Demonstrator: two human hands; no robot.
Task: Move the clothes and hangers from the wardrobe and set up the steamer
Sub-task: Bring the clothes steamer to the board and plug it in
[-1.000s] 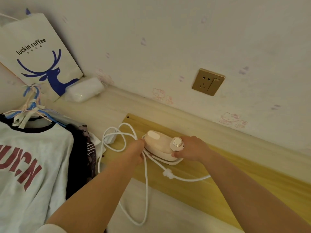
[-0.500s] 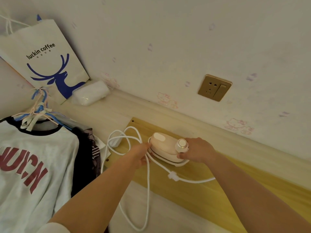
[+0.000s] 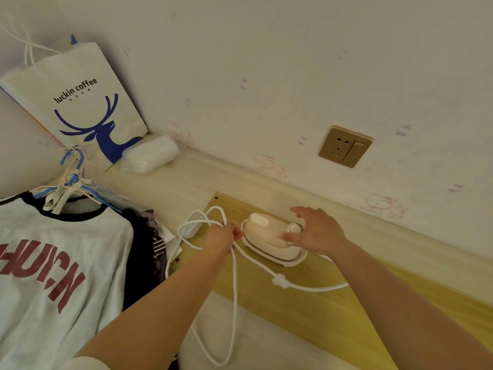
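- The wall [image 3: 293, 76] fills the upper part of the view; it is pale, with small faded cartoon cat stickers low on it.
- A white T-shirt [image 3: 53, 276] with red letters lies at 8 o'clock, and dark clothes [image 3: 144, 252] are touching its right edge.
- A yellow wooden board [image 3: 306, 308] runs from the centre toward 4 o'clock, along the foot of the wall.
- A white paper bag [image 3: 80, 102] with a blue deer and the words "luckin coffee" leans on the wall at 10 o'clock.
- A bundle of hangers [image 3: 72, 180], blue and pale, sits at the collar of the T-shirt, around 9 o'clock.
- A white cord [image 3: 234, 295] makes loops at the centre and hangs down toward 6 o'clock; another part goes off toward 3 o'clock.
- The steamer [image 3: 269, 241], cream-coloured with a round knob, rests on the board a little below the centre.
- The right hand [image 3: 317, 233] is over the knob end of the steamer with the fingers spread; if it really touches, I cannot tell.
- The left hand [image 3: 218, 236] is just at 9 o'clock from the steamer and its fingers are curled around the gathered loops of the cord.
- A gold wall socket [image 3: 345, 146] with a switch is at 2 o'clock from the steamer, well apart from it.
- A white wrapped packet [image 3: 149, 156] lies at the foot of the bag.
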